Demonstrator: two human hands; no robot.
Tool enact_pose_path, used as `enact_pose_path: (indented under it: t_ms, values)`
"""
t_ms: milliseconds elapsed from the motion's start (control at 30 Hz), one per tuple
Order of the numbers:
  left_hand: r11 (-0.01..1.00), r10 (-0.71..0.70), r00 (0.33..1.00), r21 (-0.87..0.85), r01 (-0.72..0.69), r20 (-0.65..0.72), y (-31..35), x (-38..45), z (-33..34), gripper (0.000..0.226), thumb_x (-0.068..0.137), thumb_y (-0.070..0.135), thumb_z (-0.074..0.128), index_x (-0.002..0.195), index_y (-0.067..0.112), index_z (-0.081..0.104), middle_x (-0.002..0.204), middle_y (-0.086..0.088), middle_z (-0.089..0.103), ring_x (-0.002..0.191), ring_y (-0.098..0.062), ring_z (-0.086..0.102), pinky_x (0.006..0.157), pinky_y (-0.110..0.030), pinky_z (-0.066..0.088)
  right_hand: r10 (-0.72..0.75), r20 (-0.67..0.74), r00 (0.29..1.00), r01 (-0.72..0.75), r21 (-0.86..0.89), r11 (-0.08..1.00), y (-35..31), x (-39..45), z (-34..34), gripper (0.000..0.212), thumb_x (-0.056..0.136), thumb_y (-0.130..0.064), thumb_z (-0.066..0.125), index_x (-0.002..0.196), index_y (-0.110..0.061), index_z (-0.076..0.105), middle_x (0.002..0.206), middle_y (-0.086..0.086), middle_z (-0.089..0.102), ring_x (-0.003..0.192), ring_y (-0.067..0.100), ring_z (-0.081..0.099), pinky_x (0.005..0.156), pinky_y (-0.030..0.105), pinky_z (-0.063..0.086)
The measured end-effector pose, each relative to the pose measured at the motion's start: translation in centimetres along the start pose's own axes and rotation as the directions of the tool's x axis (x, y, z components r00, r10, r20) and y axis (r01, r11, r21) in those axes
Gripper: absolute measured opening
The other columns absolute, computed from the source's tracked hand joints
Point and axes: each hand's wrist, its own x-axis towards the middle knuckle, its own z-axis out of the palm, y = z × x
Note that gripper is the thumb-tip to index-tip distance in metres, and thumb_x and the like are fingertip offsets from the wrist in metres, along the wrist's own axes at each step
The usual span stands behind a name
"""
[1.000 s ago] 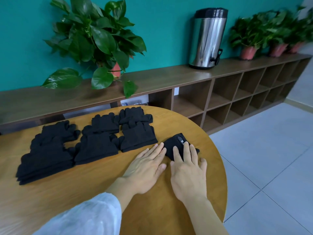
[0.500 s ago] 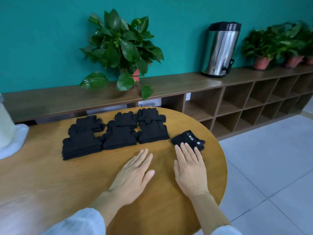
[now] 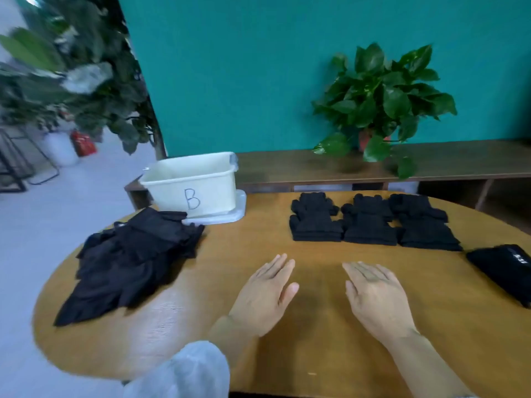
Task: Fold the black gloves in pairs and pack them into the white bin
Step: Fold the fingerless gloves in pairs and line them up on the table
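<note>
Both hands, left hand [image 3: 263, 297] and right hand [image 3: 375, 298], lay flat and apart on the bench [image 3: 287, 354], holding nothing. The folded glove [image 3: 501, 270] lay far right of them.

A rounded wooden surface [image 3: 287, 248] carries three neat stacks of black gloves [image 3: 370, 222], a loose heap of gloves [image 3: 129, 259] at left and a folded pair [image 3: 502, 271] at right. A white bin [image 3: 195, 185] marked "B" stands on a lid [image 3: 230, 214] at the far edge.
</note>
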Motion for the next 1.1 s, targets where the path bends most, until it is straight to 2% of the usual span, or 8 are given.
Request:
enact_pose_path:
  t_ms: [167, 400, 500, 600, 733, 833, 967, 1100]
  values:
    - [0.992, -0.127, 0.988, -0.017, 0.126, -0.086, -6.3, -4.5, -2.7, 0.067, 0.098, 0.056, 0.011, 0.155, 0.022, 0.018, 0.162, 0.006, 0.017, 0.149, -0.005, 0.006, 0.122, -0.027, 0.009, -0.162, -0.042, 0.986, 0.166, 0.112, 0.980, -7.8, 2.7, 1.9, 0.033, 0.072, -0.007, 0.081, 0.105, -0.005, 0.075, 0.099, 0.010, 0.075, 0.097, 0.023, 0.071, 0.093, 0.046, 0.052]
    - [0.970, -0.242, 0.943, -0.035, 0.240, -0.230, -14.7, -8.9, -6.4, 0.064, 0.100, 0.050, 0.016, 0.149, 0.016, 0.039, 0.154, 0.004, 0.036, 0.145, -0.013, 0.028, 0.120, -0.030, 0.020, -0.322, -0.077, 0.944, 0.331, 0.191, 0.924, -16.8, 6.3, 5.2, 0.031, 0.078, -0.020, 0.062, 0.105, -0.013, 0.076, 0.100, 0.003, 0.075, 0.098, 0.017, 0.071, 0.100, 0.033, 0.032]
    - [0.955, -0.282, 0.907, -0.002, 0.296, -0.312, -18.4, -8.9, -8.3, 0.071, 0.095, 0.055, 0.011, 0.147, 0.018, 0.043, 0.152, 0.006, 0.040, 0.142, -0.010, 0.032, 0.118, -0.019, 0.015, -0.380, -0.112, 0.918, 0.396, 0.218, 0.892, -20.4, 9.0, 6.3, 0.032, 0.082, -0.023, 0.053, 0.101, -0.015, 0.077, 0.097, 0.001, 0.076, 0.095, 0.017, 0.072, 0.097, 0.033, 0.033]
    - [0.937, -0.318, 0.872, 0.018, 0.350, -0.372, -22.0, -7.8, -10.3, 0.055, 0.103, 0.046, 0.023, 0.148, 0.020, 0.042, 0.152, 0.007, 0.041, 0.142, -0.010, 0.032, 0.111, -0.013, 0.009, -0.430, -0.124, 0.894, 0.448, 0.240, 0.861, -24.1, 12.4, 7.1, 0.039, 0.084, -0.029, 0.039, 0.093, -0.019, 0.076, 0.088, -0.003, 0.075, 0.089, 0.016, 0.072, 0.094, 0.034, 0.044]
    - [0.916, -0.367, 0.842, 0.004, 0.401, -0.396, -26.9, -5.7, -11.8, 0.044, 0.105, 0.029, 0.038, 0.146, 0.016, 0.045, 0.150, 0.004, 0.043, 0.141, -0.012, 0.034, 0.112, -0.016, 0.015, -0.494, -0.038, 0.868, 0.486, 0.259, 0.834, -29.2, 17.2, 8.6, 0.013, 0.081, -0.033, 0.055, 0.084, -0.023, 0.064, 0.071, -0.010, 0.060, 0.071, 0.014, 0.060, 0.078, 0.031, 0.050]
    - [0.911, -0.372, 0.834, 0.012, 0.413, -0.408, -29.7, -4.6, -12.3, 0.042, 0.103, 0.030, 0.035, 0.133, 0.011, 0.056, 0.133, -0.001, 0.059, 0.123, -0.015, 0.049, 0.101, -0.021, 0.032, -0.491, 0.077, 0.868, 0.450, 0.296, 0.842, -32.9, 20.0, 10.0, 0.017, 0.081, -0.035, 0.067, 0.086, -0.021, 0.059, 0.074, -0.008, 0.058, 0.077, 0.018, 0.058, 0.081, 0.035, 0.050]
    - [0.889, -0.414, 0.827, 0.027, 0.457, -0.380, -32.3, -4.3, -12.0, 0.045, 0.101, 0.034, 0.030, 0.131, 0.011, 0.054, 0.128, 0.000, 0.059, 0.115, -0.018, 0.053, 0.097, -0.029, 0.041, -0.500, 0.144, 0.854, 0.443, 0.302, 0.844, -36.8, 22.1, 11.3, 0.025, 0.085, -0.040, 0.061, 0.093, -0.017, 0.058, 0.084, -0.003, 0.062, 0.087, 0.021, 0.059, 0.092, 0.038, 0.044]
    - [0.880, -0.412, 0.833, 0.075, 0.468, -0.369, -33.1, -4.8, -11.4, 0.054, 0.095, 0.036, 0.027, 0.121, 0.005, 0.064, 0.122, -0.005, 0.066, 0.112, -0.023, 0.062, 0.103, -0.023, 0.037, -0.467, 0.179, 0.866, 0.409, 0.284, 0.867, -39.2, 23.2, 12.1, 0.023, 0.091, -0.040, 0.051, 0.093, -0.017, 0.053, 0.091, -0.001, 0.063, 0.092, 0.022, 0.058, 0.091, 0.037, 0.038]
